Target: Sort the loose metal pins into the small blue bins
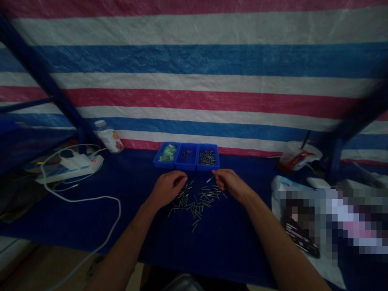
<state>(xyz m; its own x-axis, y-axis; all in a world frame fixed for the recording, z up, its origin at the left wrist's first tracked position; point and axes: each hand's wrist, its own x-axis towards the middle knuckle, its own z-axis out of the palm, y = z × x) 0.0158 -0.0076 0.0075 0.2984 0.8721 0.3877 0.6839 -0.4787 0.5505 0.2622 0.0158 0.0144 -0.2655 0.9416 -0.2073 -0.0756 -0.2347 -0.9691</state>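
My right hand (228,182) pinches a thin metal pin (209,179) between thumb and fingertips, its free end pointing left and down. My left hand (169,188) is closed, fingers curled toward the thumb; whatever it may hold is too small to make out. Between and below both hands, a loose pile of slim metal pins (197,209) lies scattered on the blue tabletop (194,254). Just beyond the hands stand three joined blue bins: the left bin (163,164) holds small greenish clear packets, the middle bin (185,166) a few pins, the right bin (208,167) many small metal pieces.
A power strip (72,171) with white plugs sits at left, its white cable (100,198) running over the front edge. A bottle (110,137) stands behind it. At right are a plastic cup (298,155) with a straw and a dark packet (301,236). Striped sheeting hangs behind.
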